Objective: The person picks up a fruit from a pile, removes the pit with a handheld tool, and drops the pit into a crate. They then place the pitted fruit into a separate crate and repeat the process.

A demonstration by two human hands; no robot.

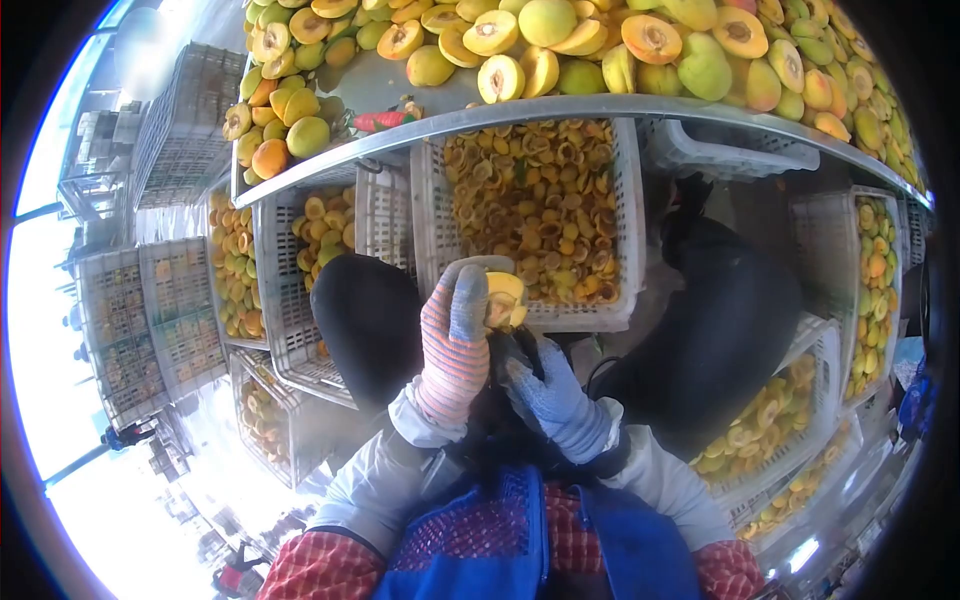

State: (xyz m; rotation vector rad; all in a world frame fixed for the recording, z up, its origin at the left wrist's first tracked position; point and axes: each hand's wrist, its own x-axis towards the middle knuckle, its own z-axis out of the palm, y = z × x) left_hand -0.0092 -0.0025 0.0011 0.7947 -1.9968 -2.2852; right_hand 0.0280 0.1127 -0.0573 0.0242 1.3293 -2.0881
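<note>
My left hand [455, 340], in a pink-and-grey striped glove, is closed around a yellow peach half [506, 298], its cut side facing up and to the right. My right hand [560, 400], in a blue-grey glove, is just below and to the right of the fruit. Its fingers are curled around a dark tool [516, 352], mostly hidden by the glove, so its exact kind cannot be made out. Beyond both hands, a white plastic crate [628, 220] holds many small, brownish-yellow cut fruit pieces [535, 200].
A metal-edged table [470, 120] carries heaped whole and halved peaches [650, 40] and a red-handled object [383, 121]. Fruit crates stand left [285, 290] and right [835, 385] of my legs. Stacked crates [185, 120] rise at the far left; another white crate [730, 150] is under the table.
</note>
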